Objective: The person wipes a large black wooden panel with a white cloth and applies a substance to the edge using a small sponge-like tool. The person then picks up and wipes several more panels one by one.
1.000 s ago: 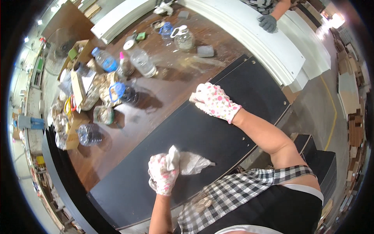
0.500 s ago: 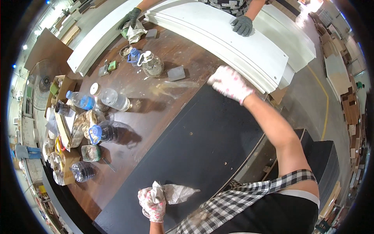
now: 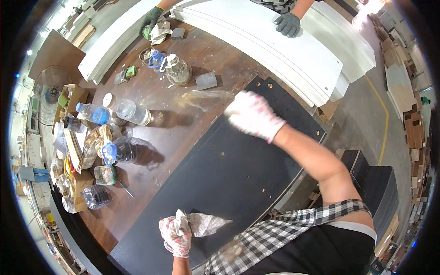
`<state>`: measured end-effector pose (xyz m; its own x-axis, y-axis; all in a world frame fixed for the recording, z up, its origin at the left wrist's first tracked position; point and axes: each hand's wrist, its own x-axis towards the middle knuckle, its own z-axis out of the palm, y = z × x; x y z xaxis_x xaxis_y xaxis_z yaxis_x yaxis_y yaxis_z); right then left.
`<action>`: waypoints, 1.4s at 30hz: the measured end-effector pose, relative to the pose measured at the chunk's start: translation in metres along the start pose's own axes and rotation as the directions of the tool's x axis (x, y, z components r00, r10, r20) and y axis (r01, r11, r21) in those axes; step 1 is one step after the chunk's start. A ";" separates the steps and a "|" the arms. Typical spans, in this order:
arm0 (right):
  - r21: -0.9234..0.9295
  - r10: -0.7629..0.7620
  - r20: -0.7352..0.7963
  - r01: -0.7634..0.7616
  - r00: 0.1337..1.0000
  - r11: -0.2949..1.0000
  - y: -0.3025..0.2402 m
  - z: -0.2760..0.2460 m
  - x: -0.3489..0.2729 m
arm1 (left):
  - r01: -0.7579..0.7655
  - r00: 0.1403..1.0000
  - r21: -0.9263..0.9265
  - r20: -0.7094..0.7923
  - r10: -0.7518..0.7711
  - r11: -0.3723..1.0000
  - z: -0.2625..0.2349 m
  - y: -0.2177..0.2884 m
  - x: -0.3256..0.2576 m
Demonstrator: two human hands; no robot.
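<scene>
My left hand (image 3: 175, 236), in a white glove with pink marks, grips a crumpled whitish cloth (image 3: 206, 224) whose loose end trails rightward over a black panel (image 3: 220, 178). The panel lies slantwise on the brown table and has small holes near its edges. Over the panel's far part is my right hand (image 3: 254, 117) in a matching glove, blurred, fingers curled downward. Whatever it may hold is hidden beneath it. Close to that hand, a grey block (image 3: 206, 80) rests on the table.
Across the table, a co-worker's gloved hand (image 3: 288, 24) rests on stacked white panels (image 3: 256, 39); the other holds a cloth. Several plastic bottles (image 3: 133, 112) and jugs crowd the left, beside a cardboard box (image 3: 82, 185). Black boards (image 3: 382, 188) are stacked at right.
My right hand has moved left and nearer along the panel, uncovering its far corner with holes. My left hand keeps its grip on the cloth, nearly still.
</scene>
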<state>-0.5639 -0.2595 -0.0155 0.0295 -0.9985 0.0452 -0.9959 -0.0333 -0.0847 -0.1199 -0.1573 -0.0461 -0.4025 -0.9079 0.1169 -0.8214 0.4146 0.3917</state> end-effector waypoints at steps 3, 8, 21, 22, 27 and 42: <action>0.212 -0.108 -0.085 0.124 0.991 0.969 -0.064 0.020 -0.001 | -0.015 1.000 -0.025 0.022 0.015 1.000 -0.008 0.009 0.007; 0.083 -0.024 -0.043 0.028 0.999 0.996 -0.010 -0.005 -0.002 | 0.029 0.999 -0.057 -0.023 -0.030 0.998 -0.015 0.018 0.009; 0.159 -0.257 -0.105 0.271 0.961 0.949 -0.077 0.009 0.017 | -0.024 0.994 -0.073 0.108 0.032 0.997 -0.020 0.013 0.011; 0.079 -0.208 -0.102 0.216 0.973 0.973 -0.042 0.003 0.016 | -0.014 0.995 -0.089 0.096 0.022 0.996 -0.020 0.013 0.012; 0.322 0.219 0.030 -0.217 0.975 0.921 0.122 0.000 0.006 | -0.028 1.000 -0.233 0.001 0.028 0.972 -0.021 0.015 0.018; 0.487 -0.521 -0.155 0.523 0.840 0.699 -0.255 0.043 0.028 | -0.051 0.990 -0.349 0.106 0.094 0.936 -0.029 -0.027 0.007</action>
<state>-0.3054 -0.2806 -0.0357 0.5299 -0.8145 0.2362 -0.6390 -0.5666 -0.5201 -0.0893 -0.1765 -0.0292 -0.5182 -0.8534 0.0560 -0.6070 0.4131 0.6790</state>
